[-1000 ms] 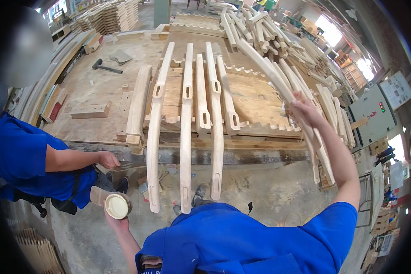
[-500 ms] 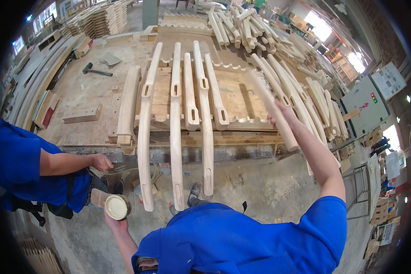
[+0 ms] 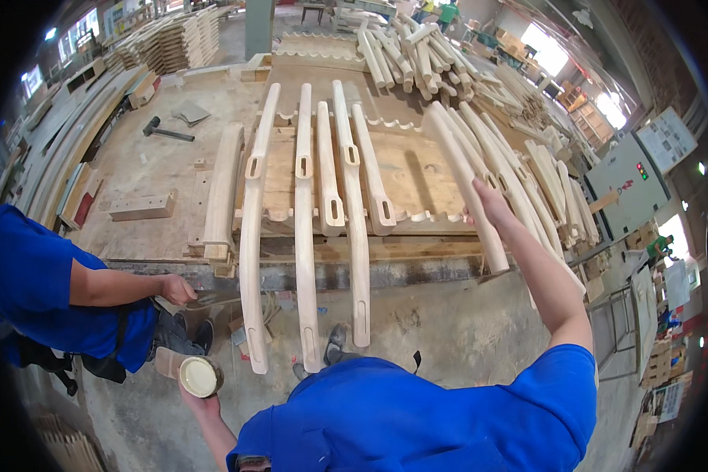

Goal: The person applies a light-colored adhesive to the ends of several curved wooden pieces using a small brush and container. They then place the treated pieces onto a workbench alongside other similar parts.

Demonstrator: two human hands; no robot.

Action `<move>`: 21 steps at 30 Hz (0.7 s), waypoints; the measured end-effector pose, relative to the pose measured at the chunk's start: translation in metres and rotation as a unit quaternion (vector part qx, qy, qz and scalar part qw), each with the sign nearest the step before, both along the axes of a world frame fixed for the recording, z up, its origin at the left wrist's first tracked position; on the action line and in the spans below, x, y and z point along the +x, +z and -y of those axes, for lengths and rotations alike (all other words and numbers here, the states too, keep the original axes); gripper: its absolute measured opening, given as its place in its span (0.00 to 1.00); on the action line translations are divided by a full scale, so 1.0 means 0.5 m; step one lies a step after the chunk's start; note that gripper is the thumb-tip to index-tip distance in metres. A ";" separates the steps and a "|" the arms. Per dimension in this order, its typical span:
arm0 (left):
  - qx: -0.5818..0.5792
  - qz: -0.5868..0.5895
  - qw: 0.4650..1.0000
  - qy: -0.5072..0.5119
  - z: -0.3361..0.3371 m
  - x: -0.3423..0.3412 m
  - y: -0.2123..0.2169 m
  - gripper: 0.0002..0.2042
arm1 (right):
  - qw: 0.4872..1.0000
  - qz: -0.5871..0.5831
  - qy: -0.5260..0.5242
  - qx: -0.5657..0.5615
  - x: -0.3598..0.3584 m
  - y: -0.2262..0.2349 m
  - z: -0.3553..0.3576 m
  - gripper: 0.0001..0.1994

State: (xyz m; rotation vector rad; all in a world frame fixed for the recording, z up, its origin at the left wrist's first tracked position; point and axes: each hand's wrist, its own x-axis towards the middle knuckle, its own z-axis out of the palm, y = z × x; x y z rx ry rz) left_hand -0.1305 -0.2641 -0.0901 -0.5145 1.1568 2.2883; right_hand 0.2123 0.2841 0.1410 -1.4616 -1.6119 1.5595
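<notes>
My right hand is closed around a long pale wooden bar, held slanting over the right side of the workbench. Low on the left, my left hand grips a round cup with cream-coloured contents. A flat brownish piece juts out beside the cup; whether it is part of it I cannot tell. Between my hands, several slotted wooden pieces lie side by side; a long slotted piece and another long slotted piece overhang the bench edge. A short slotted piece lies between them and others.
Scalloped wooden racks support the pieces. More wooden bars lie to the right, with a heap of bars behind. A hammer and a wooden block lie left. A co-worker's arm reaches in at left.
The bar in my right hand was blurred by motion and now shows sharper, its far end slightly farther up and left. My left hand still holds the cup. The whole view has shifted slightly.
</notes>
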 end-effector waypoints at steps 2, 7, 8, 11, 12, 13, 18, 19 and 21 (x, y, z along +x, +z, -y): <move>-0.011 0.001 1.000 -0.006 0.005 -0.003 0.002 0.21 | 0.999 -0.034 0.000 0.035 0.003 0.005 -0.001 0.24; -0.008 0.015 1.000 -0.001 -0.020 -0.025 0.005 0.21 | 0.994 0.082 -0.018 -0.073 0.050 -0.014 -0.029 0.29; -0.007 0.015 1.000 0.000 -0.015 -0.022 -0.002 0.21 | 0.996 0.028 -0.013 -0.088 0.070 -0.009 -0.028 0.29; 0.005 0.005 1.000 -0.005 0.002 -0.024 -0.019 0.22 | 0.965 -0.221 0.018 -0.142 0.092 -0.010 0.016 0.31; 0.002 0.012 1.000 -0.003 0.001 -0.022 -0.026 0.22 | 0.936 -0.313 0.030 -0.155 0.096 -0.002 0.041 0.31; -0.002 0.018 1.000 -0.004 0.001 -0.022 -0.029 0.22 | 0.940 -0.320 0.017 -0.120 0.090 0.006 0.065 0.32; -0.004 0.035 0.999 -0.004 0.007 -0.020 -0.044 0.23 | 0.908 -0.373 0.087 -0.172 0.114 -0.014 0.110 0.35; 0.000 0.029 0.999 -0.014 0.006 -0.025 -0.046 0.23 | 0.900 -0.380 0.118 -0.179 0.124 -0.028 0.108 0.36; -0.013 0.024 1.000 -0.010 0.016 -0.034 -0.050 0.23 | 0.877 -0.395 0.183 -0.204 0.125 -0.061 0.112 0.39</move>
